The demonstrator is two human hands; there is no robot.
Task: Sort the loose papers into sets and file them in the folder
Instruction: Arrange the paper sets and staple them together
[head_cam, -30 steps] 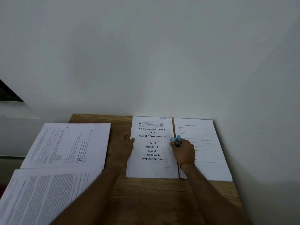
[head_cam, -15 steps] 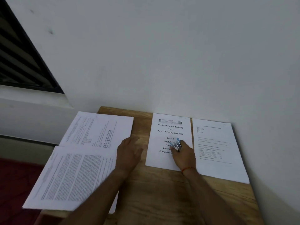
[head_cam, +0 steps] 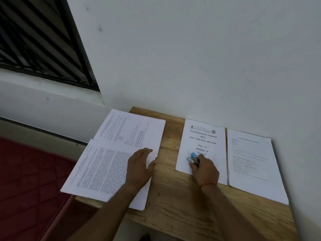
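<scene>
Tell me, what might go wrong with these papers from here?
1. The near left stack hangs well over the table edge; if the left hand lying on it pushes or lifts, sheets could slide to the floor.
2. The right hand holds a stapler on the titled set; dragging it might crease or shift those sheets.
</scene>
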